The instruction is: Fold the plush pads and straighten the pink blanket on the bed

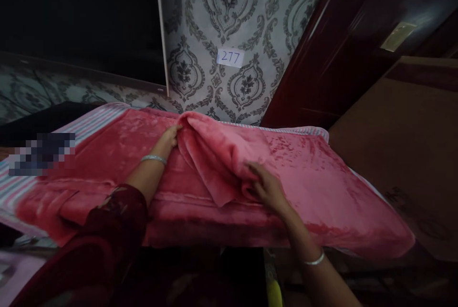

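Observation:
A red-pink plush blanket [307, 178] lies spread over a long surface below the wall, with striped cloth showing along its left end and back edge. Its middle is raised in a loose fold. My left hand [172, 136] is closed on the far left corner of that fold. At the fold's near right side, my right hand [264, 183] has its fingers curled on the fabric, the thumb side partly hidden in the bunched cloth. A bracelet circles each wrist.
Behind the blanket stands a patterned wall [229, 11] with a paper label reading 277 [230, 57]. A large dark screen [78, 21] is at the upper left. To the right are a dark red door [343, 49] and a big cardboard box [400, 145].

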### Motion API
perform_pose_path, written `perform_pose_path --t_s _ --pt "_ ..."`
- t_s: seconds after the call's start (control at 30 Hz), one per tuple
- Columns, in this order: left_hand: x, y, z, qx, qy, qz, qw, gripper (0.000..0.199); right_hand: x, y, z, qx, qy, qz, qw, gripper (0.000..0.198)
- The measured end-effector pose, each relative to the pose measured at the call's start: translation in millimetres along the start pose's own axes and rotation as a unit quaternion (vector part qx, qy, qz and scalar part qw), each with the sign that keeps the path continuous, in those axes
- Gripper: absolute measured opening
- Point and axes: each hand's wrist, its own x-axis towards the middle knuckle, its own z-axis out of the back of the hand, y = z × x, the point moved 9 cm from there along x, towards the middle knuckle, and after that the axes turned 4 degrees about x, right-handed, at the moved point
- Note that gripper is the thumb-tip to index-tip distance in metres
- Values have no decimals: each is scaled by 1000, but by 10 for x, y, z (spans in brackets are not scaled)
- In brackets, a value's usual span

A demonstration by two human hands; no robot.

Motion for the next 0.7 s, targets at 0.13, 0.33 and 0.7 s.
perform_pose_path --t_s 0.13,0.33,0.7 --pt "-429 298 78 83 23 113 990 25 -388 -122 -394 18 55 -34 998 61" --pt "-1365 784 -82 162 160 160 961 29 -225 -418 -208 90 -38 -183 978 48" --pt "-2093 592 -237 104 144 69 982 36 201 190 142 37 -216 -48 974 28"
